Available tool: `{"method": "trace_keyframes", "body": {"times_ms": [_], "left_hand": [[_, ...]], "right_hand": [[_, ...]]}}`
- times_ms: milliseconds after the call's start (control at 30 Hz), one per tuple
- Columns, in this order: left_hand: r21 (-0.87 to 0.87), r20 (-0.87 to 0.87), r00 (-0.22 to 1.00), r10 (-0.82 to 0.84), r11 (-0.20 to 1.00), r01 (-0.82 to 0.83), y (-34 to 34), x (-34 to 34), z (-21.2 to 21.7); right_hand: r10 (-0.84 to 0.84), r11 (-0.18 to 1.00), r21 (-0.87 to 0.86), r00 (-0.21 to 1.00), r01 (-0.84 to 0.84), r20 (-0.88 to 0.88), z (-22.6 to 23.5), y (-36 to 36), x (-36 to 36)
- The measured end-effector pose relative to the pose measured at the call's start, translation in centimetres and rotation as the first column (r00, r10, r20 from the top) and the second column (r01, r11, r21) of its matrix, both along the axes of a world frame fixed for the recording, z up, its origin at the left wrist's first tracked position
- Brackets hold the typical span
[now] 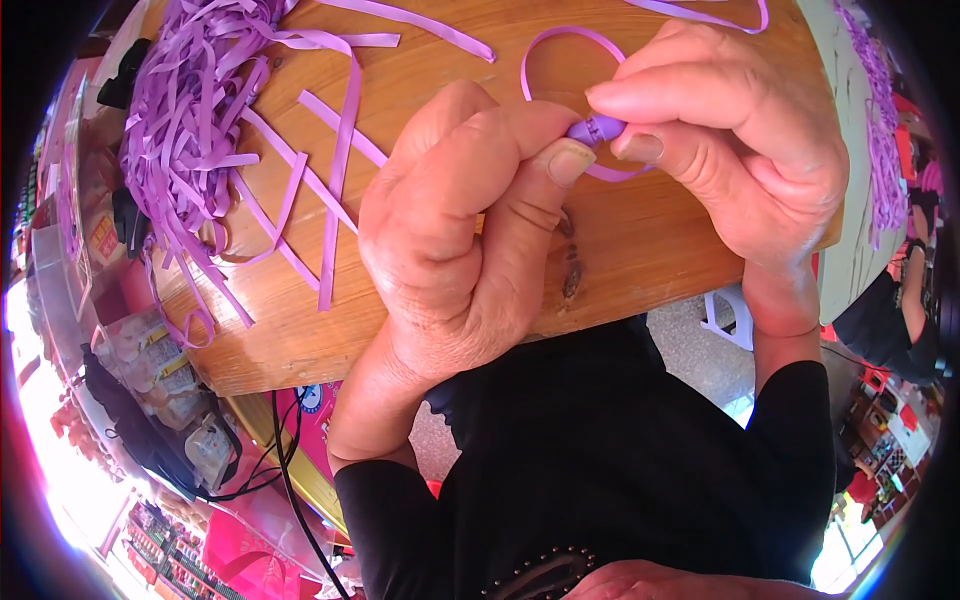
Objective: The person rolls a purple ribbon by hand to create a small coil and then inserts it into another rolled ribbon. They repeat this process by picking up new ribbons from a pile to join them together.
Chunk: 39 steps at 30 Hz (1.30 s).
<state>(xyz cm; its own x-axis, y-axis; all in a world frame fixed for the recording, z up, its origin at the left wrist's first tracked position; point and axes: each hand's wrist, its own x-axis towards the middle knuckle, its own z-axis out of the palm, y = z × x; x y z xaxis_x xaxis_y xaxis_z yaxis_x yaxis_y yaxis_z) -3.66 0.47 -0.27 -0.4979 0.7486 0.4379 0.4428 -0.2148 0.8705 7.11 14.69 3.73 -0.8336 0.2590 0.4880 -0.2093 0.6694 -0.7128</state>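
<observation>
Above the wooden table (650,240), my two hands meet around a small purple plastic clasp (597,130). My left hand (450,220) pinches its left end between thumb and index finger, the other fingers curled in. The right end sits between the thumb and fingertips of my right hand (745,130). A seam shows across the clasp; whether its two halves are locked together I cannot tell. A loop of purple ribbon (571,31) runs behind the clasp, its ends hidden by my fingers.
A big heap of purple ribbons (190,110) covers the table's left side, with loose strands (335,210) reaching toward my left hand. Another ribbon (745,12) lies at the far edge. More purple strands (885,150) hang at the right. Black cables (285,480) run below the table's left corner.
</observation>
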Motion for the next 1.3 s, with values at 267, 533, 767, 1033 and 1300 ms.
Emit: {"method": "trace_keyframes", "body": {"times_ms": [267,533,767,1033,1300], "left_hand": [[-0.034,-0.017,1.0,-0.019,0.999,0.018,0.0,-0.2,-0.1],[0.098,0.269,0.957,-0.111,0.991,0.087,0.0,0.2,-1.3],[0.164,0.529,0.819,-0.221,0.974,0.157,-0.1,0.8,-1.4],[0.153,0.233,0.954,-0.189,0.976,0.156,-0.2,0.4,-1.2],[0.125,0.169,0.972,-0.161,0.982,0.141,-0.5,0.8,-0.7]], "right_hand": [[0.059,0.998,0.035,0.997,-0.057,-0.041,-0.8,0.1,-0.1],[0.111,0.992,0.075,0.99,-0.104,-0.086,-2.2,0.0,-0.1],[0.087,0.984,0.163,0.988,-0.066,-0.126,-2.6,-0.1,0.3],[0.143,0.973,0.205,0.974,-0.106,-0.175,-3.1,-0.4,0.7],[0.15,0.975,0.186,0.976,-0.12,-0.155,-3.0,-0.8,1.2]]}}
